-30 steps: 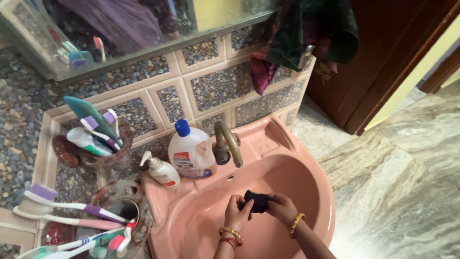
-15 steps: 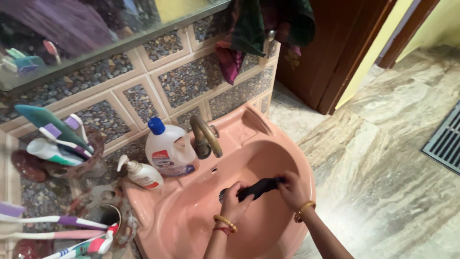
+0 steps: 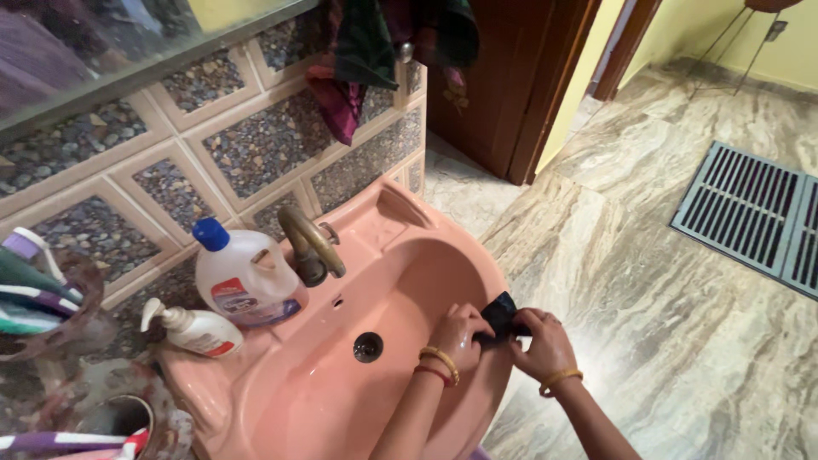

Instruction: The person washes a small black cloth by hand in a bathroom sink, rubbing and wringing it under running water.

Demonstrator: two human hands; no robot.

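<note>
My left hand (image 3: 457, 334) and my right hand (image 3: 542, 343) both grip a small black cloth (image 3: 500, 313) at the right rim of a pink washbasin (image 3: 290, 400). Gold and red bangles ring my left wrist, a gold one my right. The cloth is bunched between my fingers, and part of it is hidden by them. The basin's drain (image 3: 367, 346) lies to the left of my hands. A brass tap (image 3: 309, 244) curves over the bowl from the back.
A white bottle with a blue cap (image 3: 243, 273) and a small pump bottle (image 3: 194, 328) stand on the basin's back ledge. Toothbrushes in holders (image 3: 34, 298) crowd the left. Cloths (image 3: 366, 51) hang on the tiled wall. A brown door (image 3: 503, 77) and a floor grate (image 3: 750, 213) lie right.
The view has swung right and the basin has slid left. My hands have carried the black cloth from the middle of the bowl over to its right rim and bunched it up.
</note>
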